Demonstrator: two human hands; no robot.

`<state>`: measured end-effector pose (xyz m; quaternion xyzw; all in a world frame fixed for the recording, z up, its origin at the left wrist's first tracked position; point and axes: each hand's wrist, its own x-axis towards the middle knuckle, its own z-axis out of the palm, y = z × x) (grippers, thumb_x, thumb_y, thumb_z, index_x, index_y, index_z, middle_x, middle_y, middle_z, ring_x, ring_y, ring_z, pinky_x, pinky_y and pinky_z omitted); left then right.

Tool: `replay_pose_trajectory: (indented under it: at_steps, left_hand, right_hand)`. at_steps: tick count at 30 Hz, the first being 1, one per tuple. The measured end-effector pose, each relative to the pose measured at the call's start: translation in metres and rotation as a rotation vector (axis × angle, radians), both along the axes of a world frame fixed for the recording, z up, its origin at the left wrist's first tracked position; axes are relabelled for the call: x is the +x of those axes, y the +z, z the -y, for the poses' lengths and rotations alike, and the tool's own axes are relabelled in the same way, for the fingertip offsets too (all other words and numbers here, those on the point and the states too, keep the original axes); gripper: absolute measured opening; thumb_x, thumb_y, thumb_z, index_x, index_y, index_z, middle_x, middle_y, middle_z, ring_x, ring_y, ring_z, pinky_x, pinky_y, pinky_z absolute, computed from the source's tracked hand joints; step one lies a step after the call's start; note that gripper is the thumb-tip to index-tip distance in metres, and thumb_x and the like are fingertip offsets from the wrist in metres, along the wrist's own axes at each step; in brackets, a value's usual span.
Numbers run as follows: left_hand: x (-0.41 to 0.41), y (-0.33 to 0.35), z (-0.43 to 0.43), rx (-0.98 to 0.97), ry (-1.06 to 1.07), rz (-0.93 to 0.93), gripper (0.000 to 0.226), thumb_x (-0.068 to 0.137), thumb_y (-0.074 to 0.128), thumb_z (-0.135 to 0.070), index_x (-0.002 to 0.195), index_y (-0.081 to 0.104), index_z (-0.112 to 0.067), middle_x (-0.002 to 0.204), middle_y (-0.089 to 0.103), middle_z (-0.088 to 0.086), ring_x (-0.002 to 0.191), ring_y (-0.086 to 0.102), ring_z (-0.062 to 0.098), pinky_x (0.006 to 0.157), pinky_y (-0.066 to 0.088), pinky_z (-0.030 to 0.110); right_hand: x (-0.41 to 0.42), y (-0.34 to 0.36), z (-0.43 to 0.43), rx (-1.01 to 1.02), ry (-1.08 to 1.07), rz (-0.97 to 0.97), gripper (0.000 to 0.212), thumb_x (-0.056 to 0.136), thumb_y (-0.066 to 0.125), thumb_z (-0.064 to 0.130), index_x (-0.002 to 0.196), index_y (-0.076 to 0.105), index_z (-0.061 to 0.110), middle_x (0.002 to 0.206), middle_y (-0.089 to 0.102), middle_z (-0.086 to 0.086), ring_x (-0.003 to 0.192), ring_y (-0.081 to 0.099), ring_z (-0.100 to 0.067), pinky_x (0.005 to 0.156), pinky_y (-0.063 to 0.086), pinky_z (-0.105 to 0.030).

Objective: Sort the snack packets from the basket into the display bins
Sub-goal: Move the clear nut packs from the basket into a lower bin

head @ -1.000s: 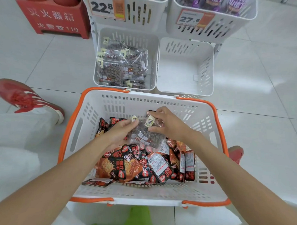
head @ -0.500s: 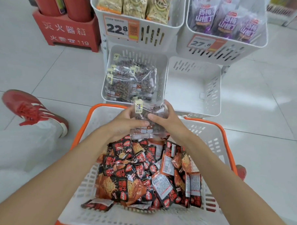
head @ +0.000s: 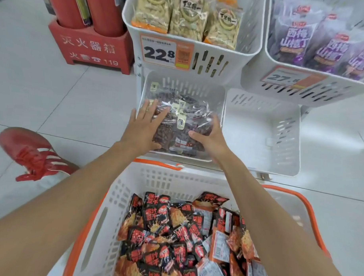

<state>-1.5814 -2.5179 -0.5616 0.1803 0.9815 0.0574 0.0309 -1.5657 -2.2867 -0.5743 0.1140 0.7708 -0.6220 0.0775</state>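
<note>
Both arms reached forward over the basket (head: 155,179), a white one with an orange rim, into the lower left bin (head: 192,84) of the white display rack. Left hand (head: 143,126) lay flat, palm down, fingers straight and spread, pressing on the left part of the clear packets (head: 169,133) of dark snacks piled in that bin. Right hand (head: 210,140) sat at the pile's right side, thumb laid across the top clear packet (head: 184,122) and fingers curled round its right edge, gripping it; the fingertips were partly hidden behind glare on the plastic. Both wrists were over the bin's near rim. The lower right bin (head: 259,130) stood just beside. Red-and-black packets (head: 173,230) filled the basket between the forearms. Above, one upper bin held pale snack bags (head: 185,16) over a price tag (head: 159,53) reading 22.8; the other held purple bags (head: 324,43). A red fire-extinguisher box (head: 93,48) stood on the tiled floor (head: 64,104) to the left, and a red shoe (head: 30,153) lay near the left arm.
</note>
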Motion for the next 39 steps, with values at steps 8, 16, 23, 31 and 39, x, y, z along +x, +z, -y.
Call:
replay_pose_trajectory:
  at_steps: [8, 16, 23, 31, 39]
  left_hand:
    - [0.001, -0.018, 0.002, 0.069, -0.017, -0.117, 0.115, 0.076, 0.080, -0.043, 0.156, -0.001, -0.032, 0.165, -0.003, 0.009, 0.152, -0.008, 0.029, 0.122, 0.011, 0.048]
    - [0.000, -0.014, 0.004, 0.054, -0.028, -0.064, 0.128, 0.066, 0.077, -0.068, 0.156, -0.009, -0.034, 0.165, -0.015, 0.006, 0.151, -0.017, 0.026, 0.123, 0.009, 0.047]
    - [-0.002, -0.015, -0.001, 0.041, 0.013, -0.047, 0.137, 0.050, 0.040, -0.098, 0.157, -0.008, -0.028, 0.164, -0.015, 0.008, 0.150, -0.018, 0.029, 0.122, 0.007, 0.053]
    - [0.001, -0.020, -0.012, 0.036, 0.074, -0.113, 0.121, 0.067, 0.055, -0.085, 0.157, -0.001, -0.026, 0.165, -0.009, 0.008, 0.151, -0.012, 0.030, 0.121, 0.010, 0.055]
    - [0.001, -0.018, -0.024, 0.022, 0.115, -0.114, 0.124, 0.054, 0.021, -0.098, 0.155, -0.012, -0.034, 0.166, -0.005, 0.001, 0.152, -0.007, 0.029, 0.114, 0.018, 0.067]
  right_hand:
    - [0.021, -0.013, -0.001, -0.063, -0.028, 0.040, 0.067, 0.078, 0.081, 0.016, 0.128, 0.038, 0.028, 0.126, 0.058, -0.006, 0.109, 0.062, -0.021, 0.076, 0.059, -0.029]
    - [0.022, -0.008, 0.004, 0.407, -0.056, -0.101, 0.080, 0.077, 0.079, 0.044, 0.142, 0.038, 0.018, 0.128, 0.044, 0.001, 0.118, 0.043, -0.015, 0.104, 0.040, -0.033]
    - [0.025, -0.004, 0.012, 0.358, -0.146, -0.149, 0.065, 0.079, 0.079, 0.042, 0.131, 0.049, 0.018, 0.115, 0.058, 0.002, 0.094, 0.054, -0.013, 0.080, 0.042, -0.023]
    - [0.020, -0.003, 0.014, 0.333, -0.028, -0.168, 0.103, 0.076, 0.084, 0.028, 0.152, 0.014, 0.024, 0.152, 0.032, 0.001, 0.134, 0.036, -0.007, 0.112, 0.034, -0.033]
    - [0.018, 0.000, 0.009, 0.364, 0.051, -0.088, 0.110, 0.070, 0.087, 0.029, 0.151, 0.013, 0.020, 0.154, 0.026, -0.001, 0.141, 0.030, -0.016, 0.115, 0.032, -0.038]
